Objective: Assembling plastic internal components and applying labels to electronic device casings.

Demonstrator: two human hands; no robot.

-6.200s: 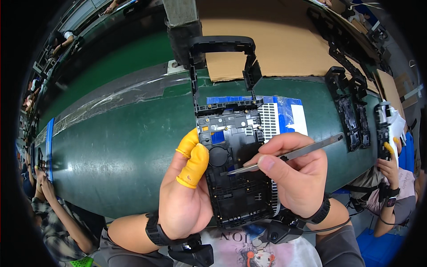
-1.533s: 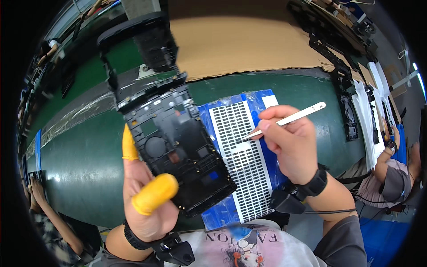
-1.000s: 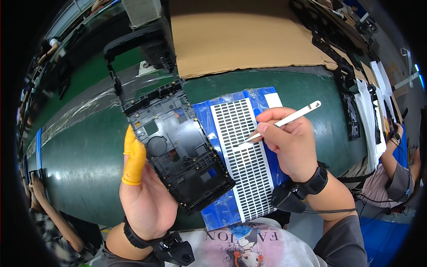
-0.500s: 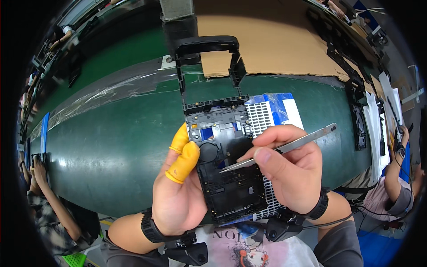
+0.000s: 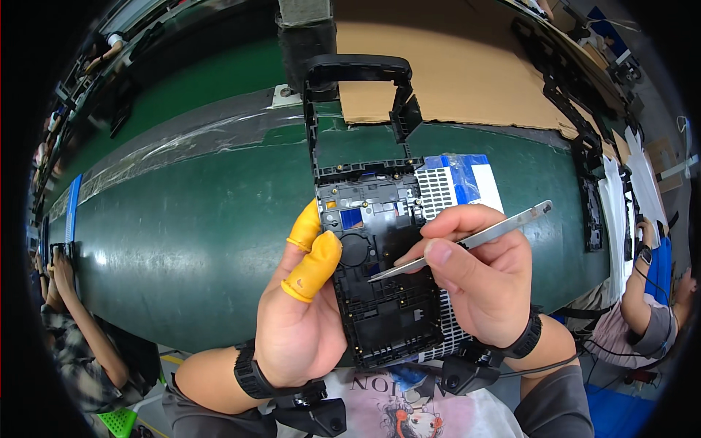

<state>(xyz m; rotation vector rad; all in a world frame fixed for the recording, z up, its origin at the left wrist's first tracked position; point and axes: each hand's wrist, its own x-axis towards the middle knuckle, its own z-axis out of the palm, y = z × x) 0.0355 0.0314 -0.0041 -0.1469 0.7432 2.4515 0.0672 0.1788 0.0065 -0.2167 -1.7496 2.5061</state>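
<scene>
A black plastic housing frame (image 5: 381,292) with a looped handle at its far end and small brass inserts is held up in front of me. My left hand (image 5: 299,314), with yellow finger cots on two fingers, grips its left edge. In my right hand (image 5: 482,277) is a pair of metal tweezers (image 5: 504,226), pinched between thumb and fingers. The tweezers' tip lies over the middle of the housing, just below a round recess; whether it touches cannot be made out. Under the housing's right side is a white slotted sheet (image 5: 435,191) with blue film.
Beneath lies a green work table (image 5: 182,241). A cardboard sheet (image 5: 445,73) covers its far side beside a grey post (image 5: 299,51). More black plastic frames (image 5: 590,190) stand at the right. Other people's hands (image 5: 62,274) work at the far left and right.
The housing and my left hand have shifted slightly right in the picture. The tweezers stay over about the same part of the housing, held as before.
</scene>
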